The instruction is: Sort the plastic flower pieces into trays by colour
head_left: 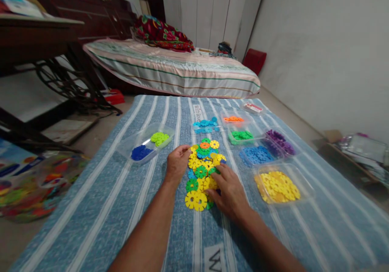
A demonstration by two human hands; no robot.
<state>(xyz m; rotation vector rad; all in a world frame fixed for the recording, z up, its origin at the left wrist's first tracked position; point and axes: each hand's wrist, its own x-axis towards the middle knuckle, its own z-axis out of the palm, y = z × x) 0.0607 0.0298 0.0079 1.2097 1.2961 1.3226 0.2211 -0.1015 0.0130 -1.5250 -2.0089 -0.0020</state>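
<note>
A flat figure of interlocking notched plastic discs (201, 172), mostly yellow with green, blue and one orange, lies on the striped cloth between my hands. My left hand (178, 163) is at its upper left edge, thumb and fingertips pinched on a yellow notched disc (193, 148). Along the right side, my right hand (228, 189) grips the figure, the thumb low on the yellow discs and the fingers higher up. Its fingers cover part of the right edge, where dark blue pieces peek out. Two yellow discs (196, 200) form the near left end.
Right of the figure stand clear boxes of yellow discs (278, 186), blue discs (258, 155), purple discs (280, 141), green discs (241, 136) and orange discs (233, 119). Light blue discs (206, 125) sit behind. A clear box (164, 130) at left holds dark blue and lime discs.
</note>
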